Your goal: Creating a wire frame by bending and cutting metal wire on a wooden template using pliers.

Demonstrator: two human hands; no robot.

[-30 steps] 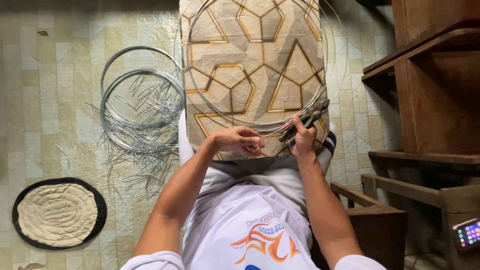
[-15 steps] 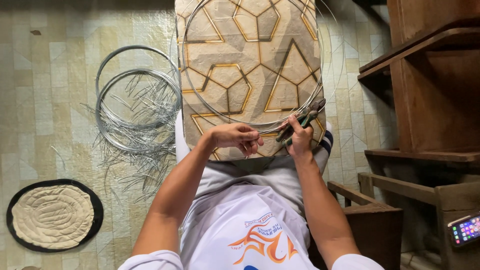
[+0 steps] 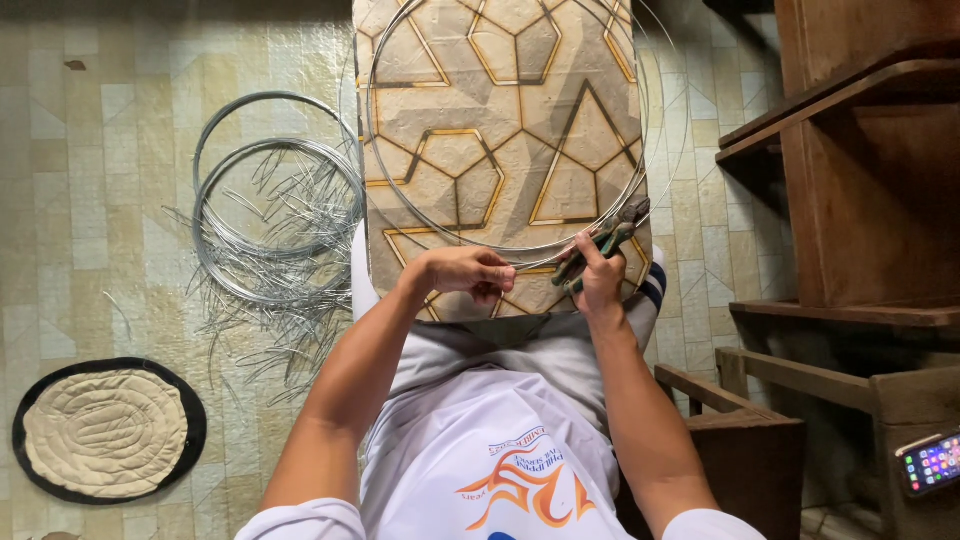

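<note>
Between my two hands runs the near arc of the big wire hoop (image 3: 450,222), lying on the patterned board (image 3: 500,110) across my lap. My left hand (image 3: 468,274) is curled shut, pinching that wire just beside the pliers' nose; my right hand (image 3: 598,282) is wrapped tight around the green-handled pliers (image 3: 606,240), whose nose touches the hoop up and to the right of my knuckles. Whether the pliers' tips are actually biting the wire I cannot tell.

Compared with a second ago, the pliers have tipped lower and lie closer along the wire, and my left fingers have slid a little toward them, so the gap between the two grips is shorter. To my mind that means I am settling on one spot of the hoop rather than feeding it round.

Well to the left of my left hand, on the tiled floor (image 3: 90,190), lie the spare wire coils (image 3: 272,215) among loose cut strands, with a round mat (image 3: 105,430) nearer me.
</note>
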